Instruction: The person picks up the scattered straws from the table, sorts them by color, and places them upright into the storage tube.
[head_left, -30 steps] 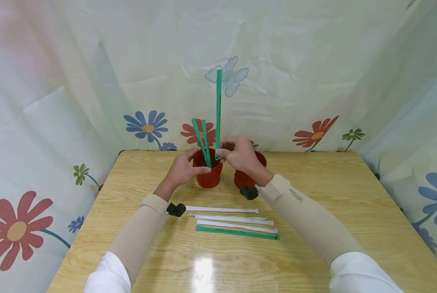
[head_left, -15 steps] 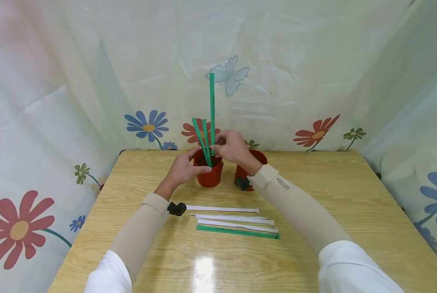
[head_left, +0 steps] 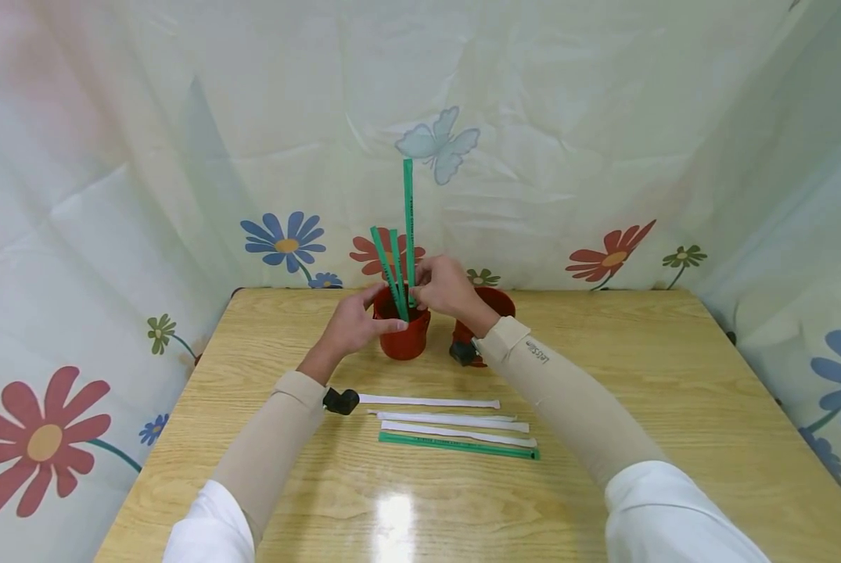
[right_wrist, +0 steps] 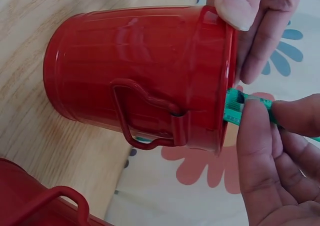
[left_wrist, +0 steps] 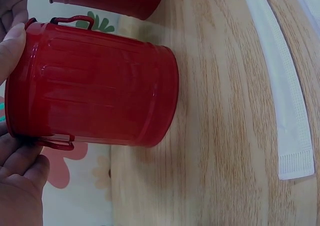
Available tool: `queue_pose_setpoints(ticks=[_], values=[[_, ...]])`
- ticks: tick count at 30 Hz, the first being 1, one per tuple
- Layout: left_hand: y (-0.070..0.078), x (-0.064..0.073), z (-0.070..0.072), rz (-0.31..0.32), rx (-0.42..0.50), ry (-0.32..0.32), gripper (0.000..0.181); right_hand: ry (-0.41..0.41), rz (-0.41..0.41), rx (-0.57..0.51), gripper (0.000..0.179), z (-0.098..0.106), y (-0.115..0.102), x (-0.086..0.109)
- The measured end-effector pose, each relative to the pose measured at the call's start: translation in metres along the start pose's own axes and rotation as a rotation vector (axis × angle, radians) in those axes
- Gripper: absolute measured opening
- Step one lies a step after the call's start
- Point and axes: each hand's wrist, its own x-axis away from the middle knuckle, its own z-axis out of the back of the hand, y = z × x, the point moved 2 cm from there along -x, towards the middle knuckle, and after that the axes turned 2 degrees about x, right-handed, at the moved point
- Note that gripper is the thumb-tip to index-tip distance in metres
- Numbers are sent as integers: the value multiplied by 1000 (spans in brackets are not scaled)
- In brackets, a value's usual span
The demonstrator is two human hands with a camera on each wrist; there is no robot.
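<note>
A red ribbed metal bucket [head_left: 404,342] with small side handles stands upright on the table. My left hand [head_left: 352,322] holds it at the mouth, thumb on the near rim and fingers round the far left side. Two green paper-wrapped straws [head_left: 382,262] lean inside it. Above the same bucket, my right hand [head_left: 448,285] pinches another green wrapped straw [head_left: 409,211] near its lower end, between thumb and fingers. That straw is upright, and in the right wrist view its lower tip [right_wrist: 234,106] is at the bucket's rim.
A second red bucket [head_left: 497,301] stands to the right, partly hidden by the right forearm. Several white wrapped straws [head_left: 455,422] and one green wrapped straw [head_left: 455,446] lie across the table in front. A flower-printed curtain [head_left: 568,156] hangs behind the table.
My right hand has moved left with the green straw to the left bucket's mouth, and the straw has come down somewhat. The left hand has kept its hold.
</note>
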Motion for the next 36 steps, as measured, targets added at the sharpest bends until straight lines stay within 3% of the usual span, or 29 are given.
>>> queue_pose_setpoints(ticks=[7,16,28,36], values=[[-1,0,0,-4,6,-2,83,-28,-17,14,10,-1,3,1],[-1,0,0,-35,46,-7,79,-34,-98,29,11,-1,7,-2],[0,0,1,-29,31,-5,79,-42,-26,19,12,4,5,6],[0,0,0,-41,30,-2,79,-74,21,-46,10,11,3,19]])
